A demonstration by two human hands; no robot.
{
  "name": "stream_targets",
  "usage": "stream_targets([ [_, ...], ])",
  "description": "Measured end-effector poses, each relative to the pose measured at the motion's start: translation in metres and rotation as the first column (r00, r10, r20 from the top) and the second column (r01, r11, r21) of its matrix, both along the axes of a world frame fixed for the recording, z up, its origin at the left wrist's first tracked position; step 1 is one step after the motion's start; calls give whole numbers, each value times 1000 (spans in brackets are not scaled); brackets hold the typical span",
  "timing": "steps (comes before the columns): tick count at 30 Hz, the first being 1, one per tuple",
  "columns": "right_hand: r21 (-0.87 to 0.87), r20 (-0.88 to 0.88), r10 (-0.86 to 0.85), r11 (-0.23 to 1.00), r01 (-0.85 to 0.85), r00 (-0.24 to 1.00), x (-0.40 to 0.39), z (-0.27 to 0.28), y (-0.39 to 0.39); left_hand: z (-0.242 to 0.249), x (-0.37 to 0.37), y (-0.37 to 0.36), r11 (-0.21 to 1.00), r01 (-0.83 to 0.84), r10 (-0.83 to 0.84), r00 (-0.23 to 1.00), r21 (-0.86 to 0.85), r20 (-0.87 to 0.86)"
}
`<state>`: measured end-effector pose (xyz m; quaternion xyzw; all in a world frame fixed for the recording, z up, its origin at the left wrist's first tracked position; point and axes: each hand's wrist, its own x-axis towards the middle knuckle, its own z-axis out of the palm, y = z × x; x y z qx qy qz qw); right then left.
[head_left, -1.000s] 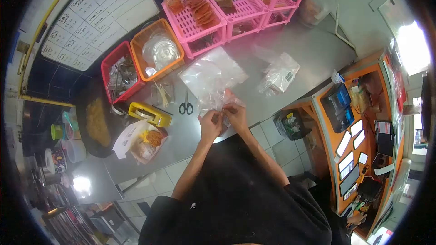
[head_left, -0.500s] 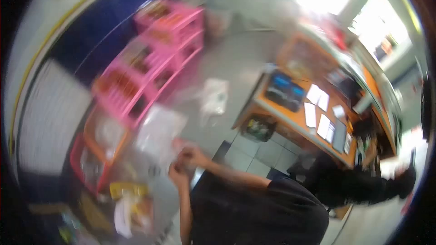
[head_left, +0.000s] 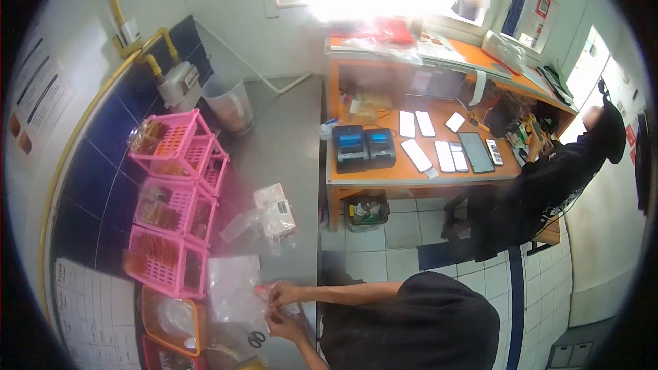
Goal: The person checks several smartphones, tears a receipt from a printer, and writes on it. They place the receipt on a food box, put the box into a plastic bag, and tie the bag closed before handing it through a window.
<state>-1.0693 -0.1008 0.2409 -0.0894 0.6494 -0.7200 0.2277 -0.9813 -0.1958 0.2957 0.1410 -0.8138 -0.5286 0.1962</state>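
Both my hands are close together over the grey counter (head_left: 295, 144), fingers pinched. My right hand (head_left: 286, 294) grips a small clear plastic packet (head_left: 262, 292) with something reddish in it. Just below, my left hand (head_left: 286, 327) is closed at the packet's lower side; the fingers partly hide it. A stack of clear plastic bags (head_left: 233, 289) lies beside the hands. Dark-handled scissors (head_left: 256, 339) rest on the counter near my left hand. Further along lies an opened white pack with clear plastic (head_left: 274, 210).
Pink stacked baskets (head_left: 175, 250) with brown packets line the wall, above an orange basket (head_left: 195, 349). An orange desk (head_left: 439, 177) holds two dark printers (head_left: 363, 147) and several phones. A co-worker in black (head_left: 548, 192) is at the desk. A bin (head_left: 367, 212) stands below.
My view has turned and steadied, showing more of the wall and window. My hands stay together at the plastic packet, beside the stack of bags.
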Motion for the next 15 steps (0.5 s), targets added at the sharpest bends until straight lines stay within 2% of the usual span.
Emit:
stream_targets([
  [1, 5, -7, -5, 1000, 5, 1000, 0, -1, -2, 0, 0, -1, 1000, 1, -1, 1000, -7, 6],
  [3, 30, -153, -69, 997, 75, 986, 1, -4, -8, 2, -1, 0, 1000, -8, 8, 1000, -9, 5],
  [4, 32, -160, -60, 997, 66, 985, 2, -6, -12, 4, 1, 2, 999, -31, 32, 999, 41, -7],
  [6, 197, -326, -114, 963, 185, 939, 0, -6, -17, 3, -1, 6, 994, -52, 56, 998, 92, -32],
  [8, 198, -327, -131, 959, 203, 936, 0, -2, -19, -4, -5, 7, 989, -148, 146, 983, -9, -113],
  [10, 200, -328, -149, 954, 223, 933, 1, 0, -21, -12, -6, 7, 989, -148, 146, 979, -6, -142],
  [11, 255, -322, -142, 939, 231, 936, 2, 0, -24, -16, -9, 9, 989, -149, 146, 977, -5, -158],
  [15, 349, -375, -101, 905, 242, 922, 7, 13, -23, -3, -7, 26, 992, -109, 94, 972, -59, -217],
])
